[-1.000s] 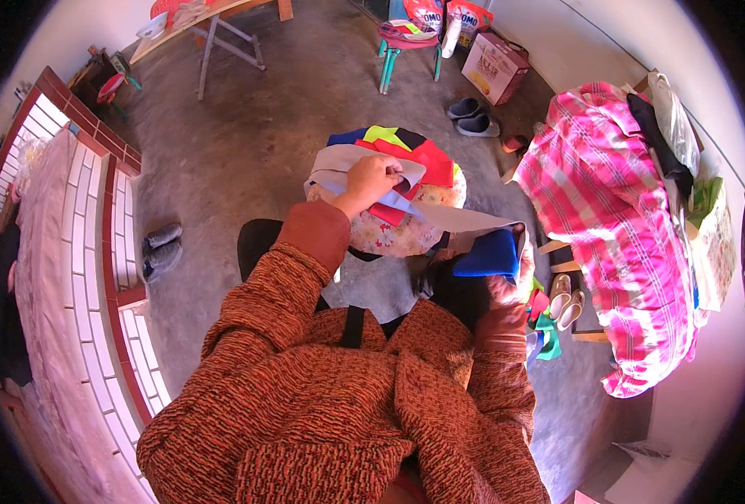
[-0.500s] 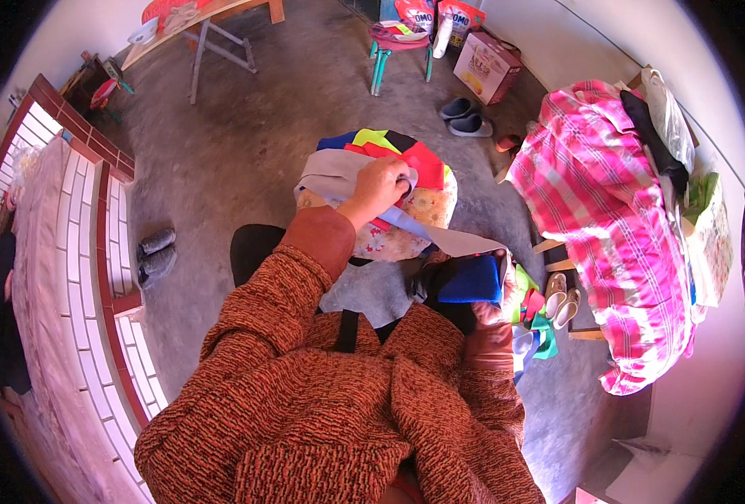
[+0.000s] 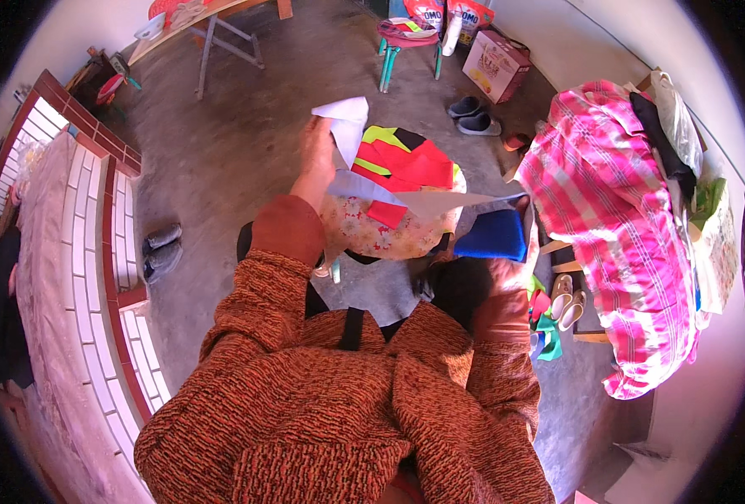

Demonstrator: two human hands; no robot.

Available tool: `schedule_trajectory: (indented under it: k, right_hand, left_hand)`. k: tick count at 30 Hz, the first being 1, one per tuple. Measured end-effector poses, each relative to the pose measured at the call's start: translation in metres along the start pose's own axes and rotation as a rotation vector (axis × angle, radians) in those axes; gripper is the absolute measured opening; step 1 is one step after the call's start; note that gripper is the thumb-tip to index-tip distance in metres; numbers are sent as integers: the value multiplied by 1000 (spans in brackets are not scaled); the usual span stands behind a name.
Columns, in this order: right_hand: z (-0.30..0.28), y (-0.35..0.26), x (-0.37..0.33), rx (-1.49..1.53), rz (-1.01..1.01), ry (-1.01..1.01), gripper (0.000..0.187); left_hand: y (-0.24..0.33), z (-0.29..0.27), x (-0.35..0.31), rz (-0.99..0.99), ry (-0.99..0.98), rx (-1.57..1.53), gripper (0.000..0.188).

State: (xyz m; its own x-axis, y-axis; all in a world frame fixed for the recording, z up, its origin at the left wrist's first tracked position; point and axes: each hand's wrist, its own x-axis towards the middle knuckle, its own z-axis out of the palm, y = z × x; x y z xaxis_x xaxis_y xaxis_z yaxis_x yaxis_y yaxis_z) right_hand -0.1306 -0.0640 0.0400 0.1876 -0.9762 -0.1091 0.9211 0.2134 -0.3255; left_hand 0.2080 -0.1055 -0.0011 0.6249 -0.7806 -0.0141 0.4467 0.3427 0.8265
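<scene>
My left hand (image 3: 315, 155) is raised beyond the stool's left edge and grips one end of a long grey cloth strip (image 3: 448, 202), a pale piece of it folding over the fingers. Stretched to the right, the strip ends at my right hand (image 3: 522, 252), whose fingertips pinch it. Against the right palm, above my knee, lies a dark blue cloth piece (image 3: 492, 235); whether the hand also holds it, I cannot tell. Below the strip stands a round stool with a floral cover (image 3: 389, 239), bearing red cloth pieces (image 3: 418, 166), a yellow-green one (image 3: 379, 134) and a black one (image 3: 408, 140).
More coloured cloth (image 3: 549, 336) hangs or lies beside my right forearm. To the right, a pink plaid cloth (image 3: 608, 227) covers furniture, with pale shoes (image 3: 567, 301) near it. Dark slippers (image 3: 475, 116), a box (image 3: 497, 65) and a small green-legged stool (image 3: 406, 42) are farther off.
My left hand has lifted the strip's end from the stool and moved away and to the left. My right hand has shifted rightward, and the strip now spans wider.
</scene>
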Motion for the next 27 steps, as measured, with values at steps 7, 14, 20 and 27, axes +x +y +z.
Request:
schedule_trajectory:
  k: [7,14,20,27]
  right_hand:
    - [-42,-13,51,-21,-44,-40,21]
    - [-106,-33,69,47,-5,-240,40]
    - [-104,-28,68,40,16,-263,40]
    - [-84,-45,73,-60,-82,-226,43]
  left_hand:
    - [34,-22,-4,4,103,-96,31]
    - [46,-45,19,135,184,-211,26]
    - [30,-26,-15,121,26,69,27]
    - [-24,-16,-86,366,-851,1258,26]
